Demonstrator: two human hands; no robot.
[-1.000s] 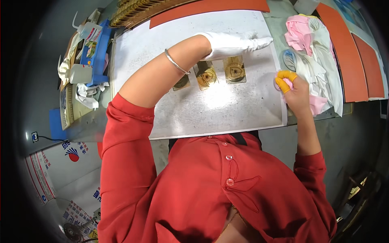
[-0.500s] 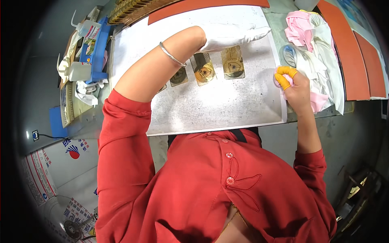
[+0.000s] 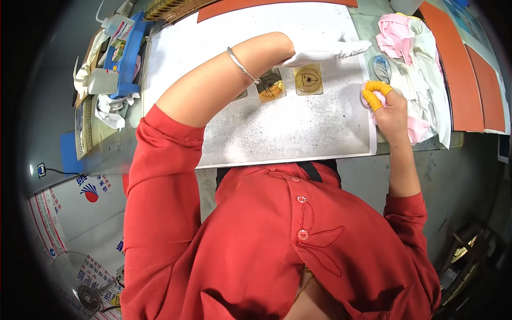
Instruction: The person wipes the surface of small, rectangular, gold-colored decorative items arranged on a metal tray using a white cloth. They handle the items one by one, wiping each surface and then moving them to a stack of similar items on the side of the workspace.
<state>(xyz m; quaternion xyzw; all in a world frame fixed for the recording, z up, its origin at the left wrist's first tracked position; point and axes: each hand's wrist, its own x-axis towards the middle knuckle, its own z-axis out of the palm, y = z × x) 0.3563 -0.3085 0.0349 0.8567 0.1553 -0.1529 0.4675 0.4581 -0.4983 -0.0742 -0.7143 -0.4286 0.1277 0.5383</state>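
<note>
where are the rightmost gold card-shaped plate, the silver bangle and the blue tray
Rightmost gold card-shaped plate [image 3: 309, 80], head view: middle of its face.
Silver bangle [image 3: 241, 68], head view: middle of its visible band.
Blue tray [image 3: 128, 88], head view: wall at its near end.

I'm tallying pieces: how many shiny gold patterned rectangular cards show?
3: one shiny gold patterned rectangular card below the white-gloved left hand; a second card left of the first; a third card peeking past the bare left forearm, which may hide more.

The counter supports a white sheet at center, a blue tray at left, and pink and white cloths beside orange-red boards at right.
</note>
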